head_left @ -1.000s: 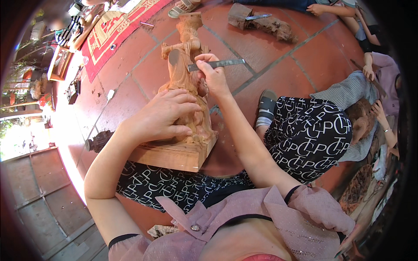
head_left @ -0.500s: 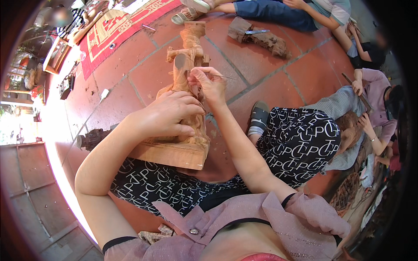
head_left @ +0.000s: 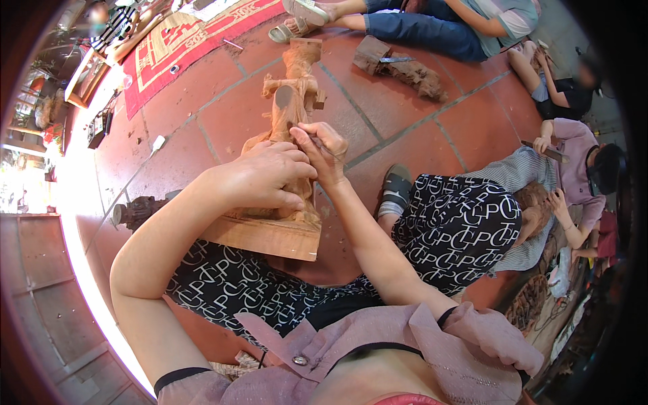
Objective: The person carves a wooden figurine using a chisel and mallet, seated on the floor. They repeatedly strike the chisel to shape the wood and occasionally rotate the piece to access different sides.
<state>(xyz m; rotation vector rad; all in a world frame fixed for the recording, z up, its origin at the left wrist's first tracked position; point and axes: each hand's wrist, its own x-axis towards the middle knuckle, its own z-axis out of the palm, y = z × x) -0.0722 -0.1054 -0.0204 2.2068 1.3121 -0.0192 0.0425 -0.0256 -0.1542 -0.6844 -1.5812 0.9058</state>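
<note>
A light-brown wood carving point(head_left: 291, 101) leans away from me, its flat block base point(head_left: 270, 237) resting at my lap. My left hand point(head_left: 270, 175) is closed over the lower part of the carving and grips it, thumb near the base. Beside it, my right hand point(head_left: 325, 152) is pinched against the carving's right side, just below an oval grey-brown flat spot. The thin stick-like tool in its fingers is mostly hidden now; its kind cannot be made out.
A rough wood piece with a blade-like tool point(head_left: 397, 59) on it lies on the red tiles ahead. At my left sits a dark carved piece point(head_left: 138, 213). A red patterned mat point(head_left: 145, 86) is at far left. Co-workers sit ahead and at right, one holding a flat tool point(head_left: 555, 155).
My right hand has moved slightly down along the carving and turned, so the thin tool's end no longer shows. The left hand keeps its hold. A co-worker's flat tool at right has shifted.
</note>
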